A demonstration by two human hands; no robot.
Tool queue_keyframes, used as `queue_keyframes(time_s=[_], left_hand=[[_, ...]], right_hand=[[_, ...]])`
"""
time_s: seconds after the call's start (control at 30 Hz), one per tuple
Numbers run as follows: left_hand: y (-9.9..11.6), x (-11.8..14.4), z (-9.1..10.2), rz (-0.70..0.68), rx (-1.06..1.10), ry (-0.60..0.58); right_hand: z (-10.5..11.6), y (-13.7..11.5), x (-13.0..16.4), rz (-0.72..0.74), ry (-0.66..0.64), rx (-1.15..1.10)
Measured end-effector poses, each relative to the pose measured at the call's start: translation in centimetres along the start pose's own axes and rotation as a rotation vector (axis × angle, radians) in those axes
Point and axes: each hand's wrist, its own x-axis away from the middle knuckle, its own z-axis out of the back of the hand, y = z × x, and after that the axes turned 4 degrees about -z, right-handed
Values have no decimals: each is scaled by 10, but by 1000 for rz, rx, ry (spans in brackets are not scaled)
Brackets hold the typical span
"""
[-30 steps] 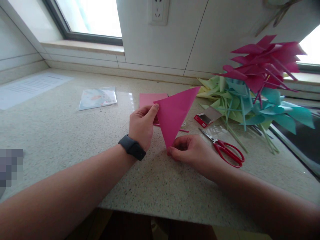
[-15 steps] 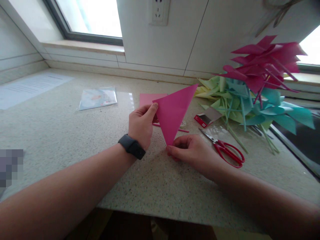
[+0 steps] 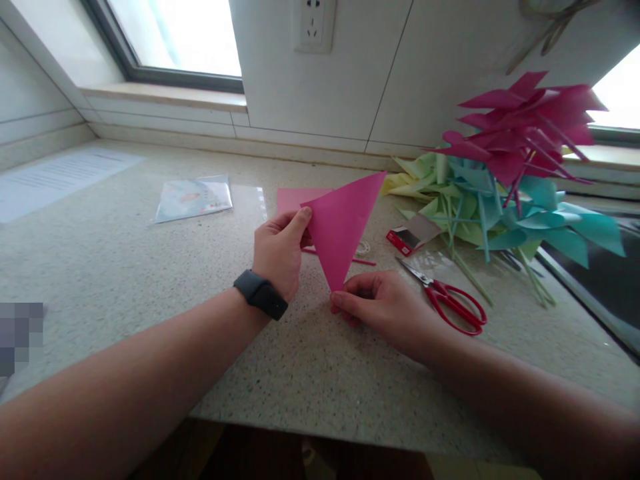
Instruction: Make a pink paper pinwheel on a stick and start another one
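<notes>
Both hands are pinching the pink paper triangle [image 3: 343, 223], held up just off the counter [image 3: 150, 267]. Left hand [image 3: 277, 253] grips the upper-left corner, right hand [image 3: 380, 303] has the bottom tip. Long edge runs from the left thumb up and away to the right. Scissors [image 3: 450, 300] lie just right of the right hand.

Speckled stone desk [image 3: 125, 267] under daylight
White tiled wall [image 3: 350, 80] with socket [image 3: 313, 25]; window [image 3: 175, 33] above the desk's far-left corner.
</notes>
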Motion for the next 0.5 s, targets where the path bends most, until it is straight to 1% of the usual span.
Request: queue_keyframes(time_s=[0.1,0.2,0.23,0.27,0.37,0.4,0.43,0.47,0.5], left_hand=[[0,1,0,-7,-28,-13],[2,2,2,-1,-100,-45],[3,2,2,11,-124,-62],[4,3,2,28,-149,-82],[8,9,4,106,-237,-172],[10,13,4,141,-279,-217],[12,17,5,179,-323,-268],[13,21,6,216,-369,-323],[15,26,7,248,-416,-379]], right_hand=[[-1,0,3,17,-14,4],[1,0,6,71,1,-62],[4,0,8,121,49,-88],[8,-1,10,195,131,-111],[24,-5,20,456,461,-126],[29,-7,26,497,529,-112],[32,-10,33,540,596,-67],[34,-12,42,615,677,79],[33,-13,51,681,703,229]])
